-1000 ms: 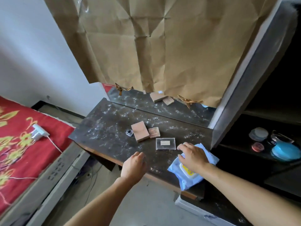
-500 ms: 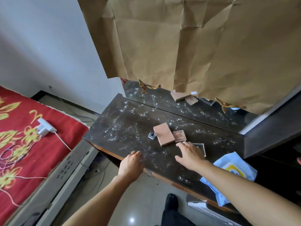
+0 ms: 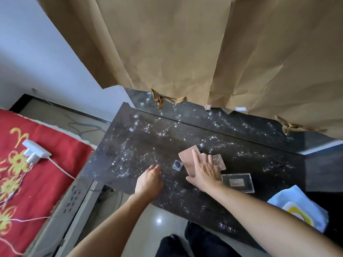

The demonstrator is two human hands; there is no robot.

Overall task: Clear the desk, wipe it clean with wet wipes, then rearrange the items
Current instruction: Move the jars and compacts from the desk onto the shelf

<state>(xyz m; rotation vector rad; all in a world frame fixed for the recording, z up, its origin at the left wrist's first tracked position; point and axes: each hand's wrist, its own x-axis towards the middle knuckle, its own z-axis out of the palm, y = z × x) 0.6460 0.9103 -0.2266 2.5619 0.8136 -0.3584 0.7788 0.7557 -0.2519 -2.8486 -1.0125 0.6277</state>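
Bench (image 3: 141,143) dark, white specks all over; pink box (image 3: 186,157) mid-bench, wipes pack (image 3: 297,206) at its right end. I see the right hand (image 3: 205,172) flat on the box, fingers straight. Left hand (image 3: 149,180) loosely curled near the front edge, holding nothing.

Open room over the left and far parts of the desk (image 3: 130,145), with only white specks there. Crowded at centre-right: small glass bottle (image 3: 177,165), pink box (image 3: 186,157) just beside it under the flat right hand (image 3: 204,171), translucent pink case (image 3: 220,161) just beyond the fingers, clear acrylic case (image 3: 237,182) near, towards the front. Narrow gap between bottle and left hand (image 3: 149,179) at the front edge. Wet-wipes pack (image 3: 293,197) on the right front corner. Closed off behind by hanging brown paper (image 3: 185,52), and on the right by a dark upright panel (image 3: 323,164). Bed (image 3: 37,191) close on the left, with a strip of floor between.
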